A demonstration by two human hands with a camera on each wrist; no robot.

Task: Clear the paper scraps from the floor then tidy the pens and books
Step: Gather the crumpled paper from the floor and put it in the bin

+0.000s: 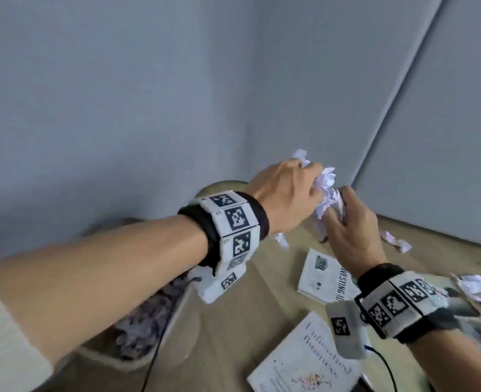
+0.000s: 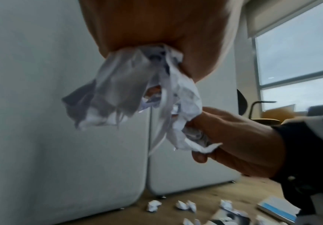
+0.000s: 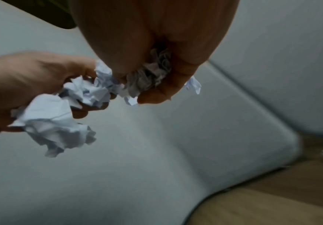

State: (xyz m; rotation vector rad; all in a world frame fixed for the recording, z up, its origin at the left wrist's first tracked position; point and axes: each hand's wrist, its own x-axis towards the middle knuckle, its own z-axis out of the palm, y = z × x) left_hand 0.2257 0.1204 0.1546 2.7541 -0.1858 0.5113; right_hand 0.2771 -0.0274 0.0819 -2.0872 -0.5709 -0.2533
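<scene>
My left hand (image 1: 296,193) and right hand (image 1: 349,219) meet in mid-air, both gripping a bunch of crumpled white paper scraps (image 1: 327,190). In the left wrist view the scraps (image 2: 130,91) hang from the left palm while the right hand (image 2: 231,137) clutches their lower end. The right wrist view shows the right hand's paper wad (image 3: 151,76) and the left hand (image 3: 28,85) holding more paper scraps (image 3: 54,123). Loose scraps (image 1: 397,241) lie on the wooden floor. Two white books (image 1: 324,275) (image 1: 304,360) lie below the hands.
A round basket (image 1: 137,329) with crumpled paper inside sits under my left forearm. Grey padded panels (image 1: 120,94) stand behind, meeting in a corner. More floor scraps (image 2: 183,205) and a blue-edged book (image 2: 278,208) show in the left wrist view. A photo-covered book (image 1: 459,304) lies at right.
</scene>
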